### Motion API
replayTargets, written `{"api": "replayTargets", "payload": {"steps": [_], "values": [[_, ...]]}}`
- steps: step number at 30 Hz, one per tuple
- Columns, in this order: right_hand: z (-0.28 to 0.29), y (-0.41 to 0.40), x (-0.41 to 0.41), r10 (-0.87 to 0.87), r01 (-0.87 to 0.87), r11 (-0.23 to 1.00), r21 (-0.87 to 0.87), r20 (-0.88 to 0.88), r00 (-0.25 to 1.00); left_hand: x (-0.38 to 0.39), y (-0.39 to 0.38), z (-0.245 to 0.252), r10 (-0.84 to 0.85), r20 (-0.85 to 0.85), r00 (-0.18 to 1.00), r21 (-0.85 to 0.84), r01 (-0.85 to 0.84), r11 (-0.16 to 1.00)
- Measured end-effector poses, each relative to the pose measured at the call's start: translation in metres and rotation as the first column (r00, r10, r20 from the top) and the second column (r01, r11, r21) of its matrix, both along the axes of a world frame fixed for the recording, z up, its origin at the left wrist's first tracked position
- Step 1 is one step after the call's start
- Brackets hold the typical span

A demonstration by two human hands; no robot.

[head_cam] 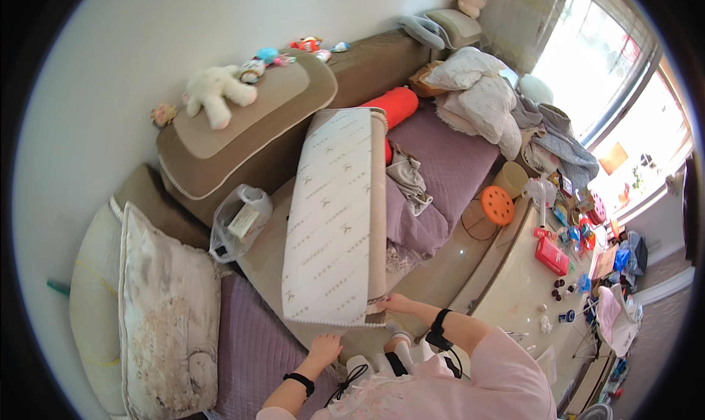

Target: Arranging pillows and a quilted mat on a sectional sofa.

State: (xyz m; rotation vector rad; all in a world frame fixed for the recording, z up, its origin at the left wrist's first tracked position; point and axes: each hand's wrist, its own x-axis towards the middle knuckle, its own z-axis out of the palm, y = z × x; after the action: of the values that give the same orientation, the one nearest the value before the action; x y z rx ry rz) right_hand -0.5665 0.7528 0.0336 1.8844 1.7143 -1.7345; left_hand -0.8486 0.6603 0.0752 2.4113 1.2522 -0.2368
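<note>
A folded sofa pad point(330, 211) lies across the sofa in front of me, its white printed underside up and a beige layer along its right side. My right hand point(397, 304) grips the pad's near right corner. Close to the pad's near edge is my left hand point(326, 349), back upward; its fingertips are partly hidden, so whether it grips the edge is unclear. Under the pad is the beige sofa seat point(267, 266). A purple quilted cover point(256, 343) lies to the left, and another purple quilted cover point(440, 161) spreads beyond the pad.
A clear plastic bag point(241, 222) sits left of the pad, near a large pillow point(168, 315). Red bolster point(394, 107) and crumpled cloth point(408, 180) lie beyond. To the right stand an orange stool point(497, 205) and a cluttered table point(512, 288). A white plush toy point(217, 95) rests on the backrest.
</note>
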Motion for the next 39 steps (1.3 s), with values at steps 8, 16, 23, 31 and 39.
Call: {"api": "replayTargets", "payload": {"steps": [8, 16, 23, 31, 39], "values": [[-0.037, 0.056, 0.03, -0.215, 0.182, 0.965, -0.191, -0.166, 0.962, 0.095, 0.052, 0.018, 0.177, -0.181, 0.967, -0.245, -0.219, 0.944], [-0.012, 0.158, 0.024, -0.547, 0.473, 0.837, -0.275, -0.396, 0.738, 0.088, 0.007, -0.013, 0.702, -0.03, 0.712, -0.276, -0.681, 0.679], [0.003, 0.172, 0.005, -0.625, 0.571, 0.777, -0.265, -0.22, 0.749, 0.084, 0.006, -0.045, 0.961, -0.037, 0.274, -0.621, -0.76, 0.193], [-0.008, 0.139, -0.034, -0.503, 0.392, 0.853, -0.344, -0.345, 0.792, 0.027, 0.002, -0.042, 0.769, 0.208, -0.605, -0.797, -0.561, -0.226], [-0.006, 0.138, -0.007, -0.48, 0.217, 0.853, -0.474, -0.552, 0.681, 0.035, 0.022, 0.072, 0.75, 0.383, -0.539, -0.78, -0.624, -0.05]]}}
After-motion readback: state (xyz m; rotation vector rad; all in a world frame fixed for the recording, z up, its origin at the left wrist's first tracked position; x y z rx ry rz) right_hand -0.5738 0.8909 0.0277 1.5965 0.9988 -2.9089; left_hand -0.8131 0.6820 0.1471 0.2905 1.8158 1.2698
